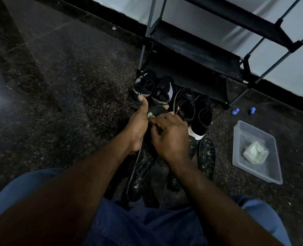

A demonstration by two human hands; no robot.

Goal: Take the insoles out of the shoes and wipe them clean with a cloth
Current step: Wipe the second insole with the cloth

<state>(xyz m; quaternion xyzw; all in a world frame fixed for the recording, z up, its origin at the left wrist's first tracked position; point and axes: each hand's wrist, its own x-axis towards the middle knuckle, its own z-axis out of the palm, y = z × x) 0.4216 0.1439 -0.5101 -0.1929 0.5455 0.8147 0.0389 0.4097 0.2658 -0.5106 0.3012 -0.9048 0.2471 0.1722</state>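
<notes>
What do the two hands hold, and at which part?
The left hand grips a dark insole near its upper end; the right hand pinches what seems a pale cloth against it.

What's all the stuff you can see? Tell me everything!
Shoe rack: one, black with grey poles, against the wall.
Sport shoes: two, black with white lettering, in front of the rack.
Plain shoes: two, black with white soles, right of those.
Floor insoles: at least two, dark and speckled, beside and under the arms.
Tray: one, clear, on the floor at the right.
Folded cloth: one, pale, inside the tray.
Blue things: two, small, beyond the tray.
Held insole: one, dark, gripped near the shoes.
Wiping cloth: one, pale, seemingly pressed on the held insole.
Shorts: one, blue, at the bottom.
Left hand: one, grips the held insole.
Right hand: one, pinches the wiping cloth.
</notes>
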